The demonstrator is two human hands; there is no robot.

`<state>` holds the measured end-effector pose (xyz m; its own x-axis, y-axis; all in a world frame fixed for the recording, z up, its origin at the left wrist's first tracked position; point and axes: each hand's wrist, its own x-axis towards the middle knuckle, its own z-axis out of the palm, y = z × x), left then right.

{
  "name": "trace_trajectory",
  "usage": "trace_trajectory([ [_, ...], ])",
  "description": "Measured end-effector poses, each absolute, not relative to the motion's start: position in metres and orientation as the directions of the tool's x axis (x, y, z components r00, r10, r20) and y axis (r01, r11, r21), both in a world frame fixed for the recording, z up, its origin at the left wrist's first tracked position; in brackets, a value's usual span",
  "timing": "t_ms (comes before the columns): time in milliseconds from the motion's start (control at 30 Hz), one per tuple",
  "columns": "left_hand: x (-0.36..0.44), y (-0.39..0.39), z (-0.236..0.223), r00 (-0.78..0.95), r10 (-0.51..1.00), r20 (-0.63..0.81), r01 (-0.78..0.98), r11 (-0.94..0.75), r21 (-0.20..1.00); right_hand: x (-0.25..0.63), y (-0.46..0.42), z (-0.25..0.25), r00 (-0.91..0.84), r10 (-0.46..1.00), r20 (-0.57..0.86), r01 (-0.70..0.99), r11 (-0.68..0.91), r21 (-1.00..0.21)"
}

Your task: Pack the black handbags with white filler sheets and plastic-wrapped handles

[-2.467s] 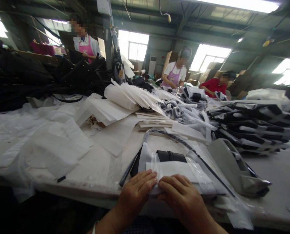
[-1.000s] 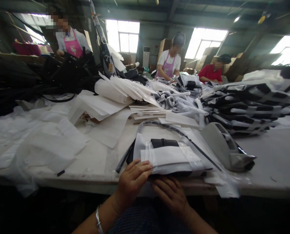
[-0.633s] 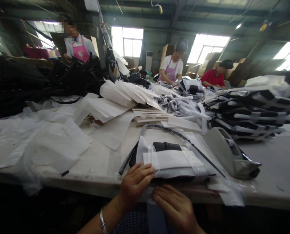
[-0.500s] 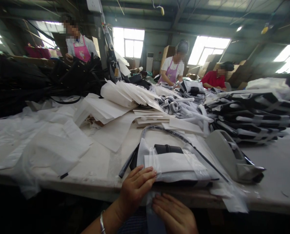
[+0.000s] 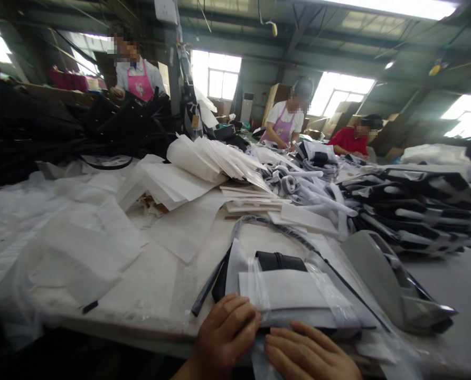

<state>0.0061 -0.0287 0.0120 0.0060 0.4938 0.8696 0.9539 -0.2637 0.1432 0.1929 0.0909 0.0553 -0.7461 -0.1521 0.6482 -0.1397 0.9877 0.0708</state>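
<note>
The bottom edge crops the right hand [image 5: 310, 352].

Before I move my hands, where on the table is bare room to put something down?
Mostly bare table lies between the loose white sheets and the strap of the wrapped bag; more lies right of the grey dispenser, before the stacked bags. Behind the wrapped bag, papers and pale rolled pieces crowd it.

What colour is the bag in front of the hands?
The bag is black where uncovered; see the head view.
</note>
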Motion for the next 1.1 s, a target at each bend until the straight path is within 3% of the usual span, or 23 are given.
trace_trajectory([
  [100, 0.007, -0.027, 0.014, -0.020, 0.468, 0.883, 0.964, -0.225, 0.141, 0.180, 0.098, 0.080, -0.780, -0.103, 0.617, -0.115, 0.993, 0.020],
  [200, 0.008, -0.026, 0.014, -0.012, 0.462, 0.887, 0.970, -0.210, 0.123, 0.166, 0.103, 0.093, -0.841, 0.020, 0.541, -0.053, 0.991, -0.120],
  [400, 0.012, -0.018, -0.006, -0.113, 0.415, 0.903, 0.955, -0.204, 0.213, 0.147, 0.113, 0.083, -0.881, 0.252, 0.400, 0.093, 0.922, -0.376],
  [567, 0.012, -0.020, -0.012, -0.117, 0.380, 0.918, 0.949, -0.229, 0.215, 0.143, 0.117, 0.078, -0.870, 0.405, 0.280, 0.206, 0.816, -0.540],
  [767, 0.021, -0.031, 0.008, -0.382, 0.531, 0.756, 0.874, -0.058, 0.482, 0.139, 0.113, 0.081, -0.829, 0.520, 0.206, 0.345, 0.765, -0.544],
  [967, 0.024, -0.025, 0.023, -0.475, 0.526, 0.705, 0.821, -0.025, 0.571, 0.140, 0.111, 0.081, -0.827, 0.540, 0.156, 0.387, 0.747, -0.540],
  [1100, 0.023, -0.023, 0.025, -0.516, 0.547, 0.659, 0.799, 0.032, 0.600, 0.138, 0.111, 0.080, -0.823, 0.540, 0.178, 0.413, 0.783, -0.465],
])
